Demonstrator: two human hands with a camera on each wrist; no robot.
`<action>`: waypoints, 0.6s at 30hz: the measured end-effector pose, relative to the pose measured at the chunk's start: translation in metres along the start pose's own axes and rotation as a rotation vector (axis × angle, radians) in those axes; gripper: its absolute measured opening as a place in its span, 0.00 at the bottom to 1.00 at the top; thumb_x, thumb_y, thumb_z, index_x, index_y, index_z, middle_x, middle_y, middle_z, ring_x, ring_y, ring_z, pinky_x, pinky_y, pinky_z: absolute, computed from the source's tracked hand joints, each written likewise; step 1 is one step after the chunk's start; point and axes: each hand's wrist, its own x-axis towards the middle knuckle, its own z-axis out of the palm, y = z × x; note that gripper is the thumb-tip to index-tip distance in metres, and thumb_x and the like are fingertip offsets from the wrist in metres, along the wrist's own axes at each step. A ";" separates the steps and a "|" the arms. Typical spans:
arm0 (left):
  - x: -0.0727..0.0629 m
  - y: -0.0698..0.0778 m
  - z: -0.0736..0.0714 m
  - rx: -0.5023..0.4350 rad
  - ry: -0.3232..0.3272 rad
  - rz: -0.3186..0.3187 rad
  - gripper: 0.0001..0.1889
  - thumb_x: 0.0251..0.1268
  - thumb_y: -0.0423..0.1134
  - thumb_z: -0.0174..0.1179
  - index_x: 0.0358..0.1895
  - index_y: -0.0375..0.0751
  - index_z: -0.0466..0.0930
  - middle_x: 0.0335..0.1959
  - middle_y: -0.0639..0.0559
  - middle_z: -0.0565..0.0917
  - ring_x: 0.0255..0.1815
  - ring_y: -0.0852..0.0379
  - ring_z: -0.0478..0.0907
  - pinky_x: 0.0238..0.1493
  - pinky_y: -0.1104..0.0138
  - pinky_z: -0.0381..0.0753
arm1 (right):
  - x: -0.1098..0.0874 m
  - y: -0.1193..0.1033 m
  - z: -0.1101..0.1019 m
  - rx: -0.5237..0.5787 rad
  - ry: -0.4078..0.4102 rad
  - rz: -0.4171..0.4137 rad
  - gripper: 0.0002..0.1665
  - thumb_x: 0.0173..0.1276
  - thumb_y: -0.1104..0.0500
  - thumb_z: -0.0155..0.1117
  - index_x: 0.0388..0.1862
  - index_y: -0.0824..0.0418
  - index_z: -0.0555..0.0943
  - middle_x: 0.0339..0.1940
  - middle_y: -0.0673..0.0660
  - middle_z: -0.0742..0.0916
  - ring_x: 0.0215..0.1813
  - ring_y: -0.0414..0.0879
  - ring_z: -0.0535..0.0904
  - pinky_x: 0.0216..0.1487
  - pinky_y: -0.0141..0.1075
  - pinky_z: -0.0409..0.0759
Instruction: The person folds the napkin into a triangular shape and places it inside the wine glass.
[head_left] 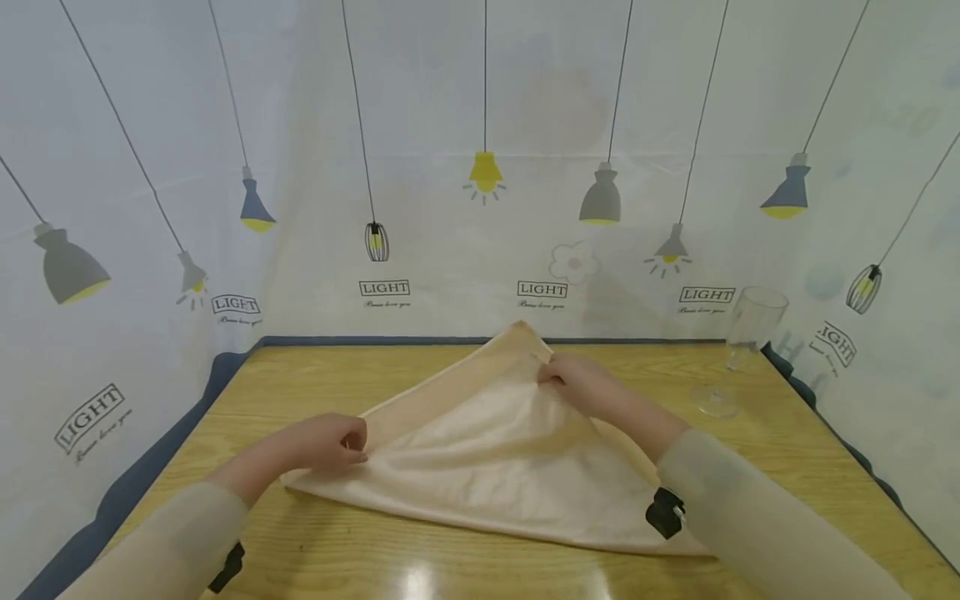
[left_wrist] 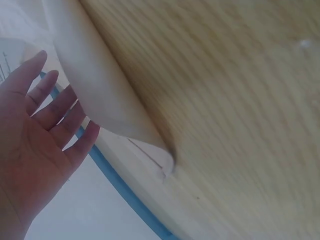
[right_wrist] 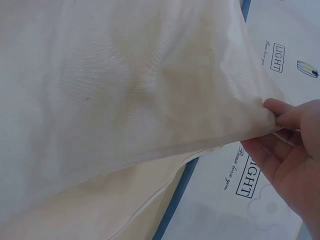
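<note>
A pale peach satin cloth [head_left: 465, 475] lies folded into a rough triangle on the wooden table, its upper layer slightly off from the lower one. Between thumb and fingers, my right hand [head_left: 581, 383] pinches the edge of the upper layer near the far point; the right wrist view shows this hand [right_wrist: 295, 145] at the hemmed corner. My left hand [head_left: 326, 442] is at the cloth's left corner. In the left wrist view its fingers [left_wrist: 55, 115] are spread and loosely extended, with fingertips right at the cloth's rolled edge [left_wrist: 107, 95].
A clear stemmed glass [head_left: 757, 321] stands at the table's right rear. Behind the wooden table [head_left: 300, 383] hangs a white curtain [head_left: 420, 100] printed with lamps, with a blue band [head_left: 330, 340] along the table's back and sides.
</note>
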 end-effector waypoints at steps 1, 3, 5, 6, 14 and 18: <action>-0.002 -0.002 0.000 0.004 0.006 0.008 0.07 0.66 0.41 0.64 0.32 0.48 0.74 0.28 0.59 0.75 0.30 0.60 0.70 0.34 0.62 0.72 | 0.002 0.000 -0.001 -0.008 -0.020 0.013 0.13 0.71 0.67 0.59 0.51 0.65 0.83 0.40 0.57 0.82 0.36 0.46 0.77 0.36 0.39 0.77; -0.006 -0.007 0.001 0.002 0.013 0.018 0.08 0.65 0.40 0.64 0.30 0.49 0.74 0.25 0.59 0.73 0.28 0.60 0.67 0.32 0.64 0.69 | 0.005 0.000 -0.001 -0.041 -0.053 0.028 0.19 0.68 0.66 0.61 0.57 0.67 0.80 0.46 0.60 0.81 0.39 0.48 0.77 0.38 0.40 0.77; -0.010 -0.010 0.001 -0.005 0.017 0.024 0.08 0.64 0.40 0.64 0.30 0.49 0.74 0.25 0.59 0.73 0.27 0.60 0.67 0.31 0.64 0.68 | 0.009 0.002 0.001 -0.074 -0.074 0.023 0.27 0.64 0.66 0.64 0.63 0.69 0.76 0.51 0.63 0.79 0.41 0.50 0.77 0.39 0.41 0.77; -0.012 -0.012 0.002 -0.009 0.019 0.024 0.08 0.64 0.41 0.64 0.30 0.49 0.75 0.25 0.59 0.73 0.27 0.61 0.67 0.31 0.64 0.68 | 0.010 0.003 0.002 -0.082 -0.083 0.028 0.31 0.61 0.67 0.65 0.65 0.69 0.73 0.53 0.64 0.78 0.42 0.50 0.76 0.39 0.41 0.76; -0.018 -0.020 0.002 -0.007 0.018 0.015 0.04 0.63 0.39 0.65 0.35 0.48 0.78 0.29 0.59 0.75 0.30 0.60 0.70 0.34 0.62 0.72 | 0.019 0.019 0.017 -0.078 -0.012 0.004 0.33 0.63 0.80 0.51 0.68 0.65 0.72 0.55 0.66 0.77 0.48 0.56 0.77 0.46 0.44 0.78; -0.021 -0.019 0.002 -0.034 -0.001 -0.036 0.07 0.60 0.37 0.67 0.37 0.46 0.77 0.29 0.57 0.74 0.30 0.58 0.69 0.34 0.62 0.71 | 0.026 0.021 0.022 -0.002 0.014 0.089 0.21 0.66 0.78 0.52 0.56 0.66 0.79 0.50 0.64 0.81 0.51 0.57 0.78 0.49 0.46 0.79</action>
